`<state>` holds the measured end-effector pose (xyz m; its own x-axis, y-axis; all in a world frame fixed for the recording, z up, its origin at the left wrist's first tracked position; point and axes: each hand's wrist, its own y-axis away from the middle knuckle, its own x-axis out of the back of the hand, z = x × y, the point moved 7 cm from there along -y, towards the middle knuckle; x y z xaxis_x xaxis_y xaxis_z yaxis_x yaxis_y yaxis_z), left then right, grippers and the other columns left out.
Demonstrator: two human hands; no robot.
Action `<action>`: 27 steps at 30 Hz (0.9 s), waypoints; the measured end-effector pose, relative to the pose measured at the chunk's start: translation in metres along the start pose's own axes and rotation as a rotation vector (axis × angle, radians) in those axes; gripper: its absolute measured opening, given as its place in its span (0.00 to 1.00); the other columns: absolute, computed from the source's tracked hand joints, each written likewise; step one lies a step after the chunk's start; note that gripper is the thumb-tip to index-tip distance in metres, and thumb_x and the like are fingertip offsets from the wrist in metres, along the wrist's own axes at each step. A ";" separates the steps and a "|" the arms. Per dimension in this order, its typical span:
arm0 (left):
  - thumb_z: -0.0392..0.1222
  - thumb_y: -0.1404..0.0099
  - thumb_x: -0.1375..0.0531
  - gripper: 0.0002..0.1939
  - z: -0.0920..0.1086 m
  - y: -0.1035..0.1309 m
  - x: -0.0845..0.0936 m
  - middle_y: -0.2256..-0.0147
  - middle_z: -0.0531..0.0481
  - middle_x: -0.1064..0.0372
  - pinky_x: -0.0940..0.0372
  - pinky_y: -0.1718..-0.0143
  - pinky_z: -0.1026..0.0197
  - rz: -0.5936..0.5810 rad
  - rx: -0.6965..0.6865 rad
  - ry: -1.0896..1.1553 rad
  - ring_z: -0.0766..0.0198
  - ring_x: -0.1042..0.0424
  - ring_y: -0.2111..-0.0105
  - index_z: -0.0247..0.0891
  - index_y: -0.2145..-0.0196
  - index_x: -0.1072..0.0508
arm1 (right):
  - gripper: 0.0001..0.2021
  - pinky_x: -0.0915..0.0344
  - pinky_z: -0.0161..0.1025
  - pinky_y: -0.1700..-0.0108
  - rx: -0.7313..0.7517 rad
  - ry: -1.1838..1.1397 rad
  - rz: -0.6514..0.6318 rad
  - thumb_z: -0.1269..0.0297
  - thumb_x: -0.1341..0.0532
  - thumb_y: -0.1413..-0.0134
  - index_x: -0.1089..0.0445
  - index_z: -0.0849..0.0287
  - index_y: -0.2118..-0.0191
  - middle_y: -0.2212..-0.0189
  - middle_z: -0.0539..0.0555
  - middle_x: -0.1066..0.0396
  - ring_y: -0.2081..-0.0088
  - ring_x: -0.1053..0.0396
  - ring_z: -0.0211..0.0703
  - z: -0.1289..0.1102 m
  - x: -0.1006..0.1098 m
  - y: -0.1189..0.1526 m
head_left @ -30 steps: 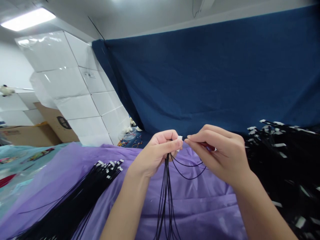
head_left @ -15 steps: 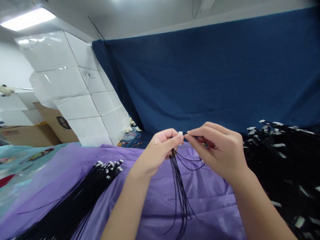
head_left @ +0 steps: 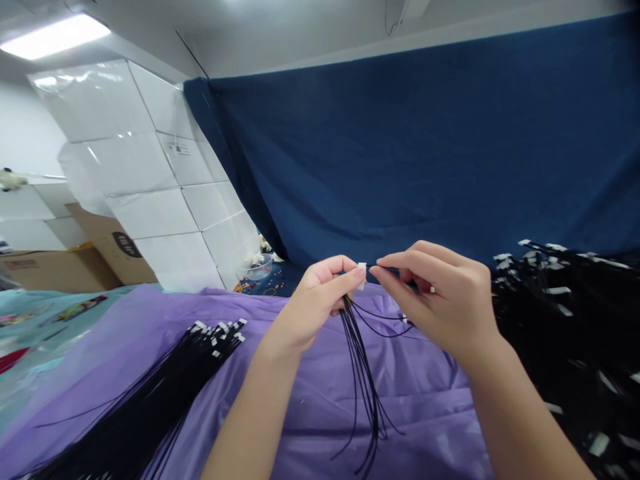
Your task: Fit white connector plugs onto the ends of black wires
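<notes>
- Black cords [head_left: 361, 360] hung in a loose bunch under the left hand [head_left: 316, 297], between the two forearms, with a white tab [head_left: 363, 267] poking out at that hand's fingertips.
- Left grip: thumb and finger pressed together, pinching the tab. The right hand [head_left: 443, 293] was just beside it, its grip pinching a thin bit of cord that ran toward the tab. Couldn't tell how cord and tab were joined, too small to make out.
- Biggest risk imo: the tab tearing or popping loose, since only fingertips had it and a hard tug from the right could've done it.
- Next worry, tangles. A couple of strands looped from the bunch over toward the right hand, so a careless pull might've snagged their neighbours.
- If the left grip had relaxed, the whole bunch could've dropped, loose ends and all.
- Surface-wise, the purple cloth [head_left: 405, 400] underneath was wrinkled and kinda shiny. A fairly tidy bundle [head_left: 145, 407] of tabbed cords lay on it at the left; a messier black pile [head_left: 545, 333] with scattered white tabs sat at the right.
- Further out: clear tub [head_left: 257, 269] with colourful bits near it, teal sheet [head_left: 85, 320], plastic-wrapped white boxes [head_left: 150, 213], cardboard box [head_left: 55, 270], big blue curtain [head_left: 425, 147] across the back, bright ceiling light [head_left: 57, 35].
</notes>
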<state>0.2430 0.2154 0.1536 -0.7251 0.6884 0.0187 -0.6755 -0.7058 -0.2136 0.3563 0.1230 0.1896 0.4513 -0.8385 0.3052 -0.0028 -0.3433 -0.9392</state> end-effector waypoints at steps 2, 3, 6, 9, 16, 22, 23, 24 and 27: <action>0.48 0.38 0.39 0.14 0.000 0.000 0.000 0.79 0.57 0.45 0.58 0.79 0.68 0.001 0.007 -0.003 0.75 0.54 0.81 0.35 0.73 0.36 | 0.04 0.45 0.31 0.76 0.002 0.006 0.006 0.66 0.36 0.45 0.26 0.59 0.68 0.78 0.48 0.36 0.78 0.42 0.29 0.000 0.000 0.000; 0.48 0.38 0.39 0.14 0.000 0.000 0.000 0.79 0.56 0.45 0.58 0.79 0.68 0.002 0.010 -0.004 0.75 0.54 0.81 0.35 0.73 0.36 | 0.04 0.45 0.31 0.76 0.003 0.009 0.009 0.66 0.36 0.45 0.26 0.59 0.68 0.78 0.48 0.36 0.78 0.42 0.29 0.000 0.001 0.000; 0.48 0.39 0.39 0.15 0.000 0.000 0.000 0.79 0.56 0.44 0.58 0.79 0.68 0.003 0.013 -0.001 0.75 0.54 0.81 0.35 0.73 0.36 | 0.03 0.45 0.31 0.76 0.000 0.015 0.010 0.66 0.35 0.45 0.26 0.59 0.68 0.78 0.47 0.36 0.78 0.42 0.29 0.000 0.001 0.000; 0.48 0.38 0.39 0.14 0.000 0.000 0.000 0.80 0.57 0.45 0.59 0.79 0.69 0.008 0.012 0.014 0.76 0.54 0.81 0.35 0.72 0.36 | 0.02 0.43 0.32 0.75 0.002 0.011 0.004 0.67 0.35 0.46 0.26 0.59 0.67 0.77 0.47 0.35 0.77 0.40 0.30 0.000 0.000 0.000; 0.51 0.38 0.39 0.16 -0.002 -0.005 0.012 0.81 0.58 0.48 0.59 0.80 0.69 0.123 -0.018 0.061 0.76 0.54 0.82 0.36 0.72 0.36 | 0.06 0.37 0.42 0.61 0.089 0.067 0.108 0.69 0.34 0.49 0.25 0.57 0.63 0.65 0.56 0.30 0.64 0.36 0.43 -0.008 0.012 -0.003; 0.53 0.40 0.39 0.15 -0.004 -0.006 0.024 0.81 0.59 0.49 0.57 0.81 0.70 0.271 -0.024 0.095 0.75 0.55 0.83 0.37 0.69 0.34 | 0.03 0.40 0.33 0.72 0.007 -0.265 -0.261 0.71 0.38 0.44 0.27 0.56 0.65 0.73 0.48 0.32 0.74 0.37 0.32 -0.021 -0.001 0.001; 0.53 0.40 0.39 0.15 -0.003 -0.006 0.025 0.81 0.59 0.49 0.57 0.81 0.70 0.293 -0.031 0.103 0.76 0.55 0.83 0.37 0.69 0.33 | 0.04 0.42 0.33 0.73 -0.036 -0.279 -0.358 0.70 0.39 0.43 0.28 0.56 0.65 0.74 0.46 0.33 0.75 0.39 0.31 -0.021 -0.008 0.003; 0.53 0.40 0.39 0.15 -0.003 -0.005 0.025 0.81 0.59 0.49 0.56 0.81 0.70 0.311 -0.039 0.111 0.75 0.55 0.83 0.37 0.69 0.33 | 0.04 0.43 0.33 0.73 -0.075 -0.268 -0.438 0.69 0.40 0.42 0.28 0.55 0.66 0.74 0.46 0.33 0.76 0.40 0.30 -0.021 -0.013 0.006; 0.53 0.39 0.39 0.15 0.000 -0.003 0.025 0.81 0.59 0.51 0.55 0.81 0.71 0.330 -0.061 0.131 0.75 0.53 0.82 0.37 0.69 0.34 | 0.08 0.44 0.34 0.72 -0.163 -0.189 -0.563 0.67 0.42 0.40 0.27 0.54 0.68 0.74 0.45 0.32 0.75 0.39 0.31 -0.015 -0.025 0.012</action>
<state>0.2268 0.2342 0.1543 -0.8770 0.4432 -0.1858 -0.3955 -0.8853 -0.2448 0.3315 0.1336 0.1733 0.5734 -0.4255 0.7002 0.1520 -0.7845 -0.6012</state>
